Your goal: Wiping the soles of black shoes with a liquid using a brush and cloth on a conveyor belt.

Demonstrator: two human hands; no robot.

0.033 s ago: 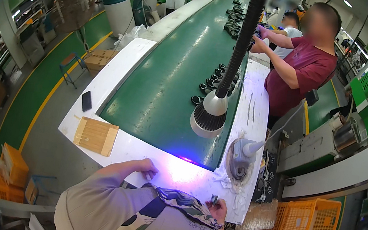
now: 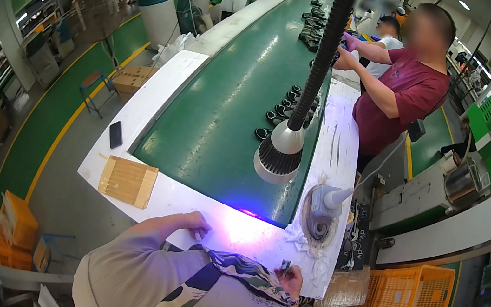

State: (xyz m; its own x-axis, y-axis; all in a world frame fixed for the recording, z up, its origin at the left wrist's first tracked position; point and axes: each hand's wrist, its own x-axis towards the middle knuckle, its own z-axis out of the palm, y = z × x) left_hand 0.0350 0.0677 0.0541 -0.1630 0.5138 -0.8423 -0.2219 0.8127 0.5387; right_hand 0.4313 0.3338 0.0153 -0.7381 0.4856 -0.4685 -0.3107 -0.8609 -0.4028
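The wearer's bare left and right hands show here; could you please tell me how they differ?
The bare left hand is curled and seems to hold nothing, while the bare right hand holds a small dark piece. The left hand is left of the bright purple-white light patch on the white table; the right hand is right of it, lower in the picture. Both are ungloved.

I see open white ledge [image 2: 232, 240] between the left hand [image 2: 198, 224] and the right hand [image 2: 290, 279], and free room over the belt's [image 2: 218, 123] left half. Farther right, the hanging lamp [image 2: 279, 155] is in the way, with a pale bottle [image 2: 335, 198] crowding the corner.
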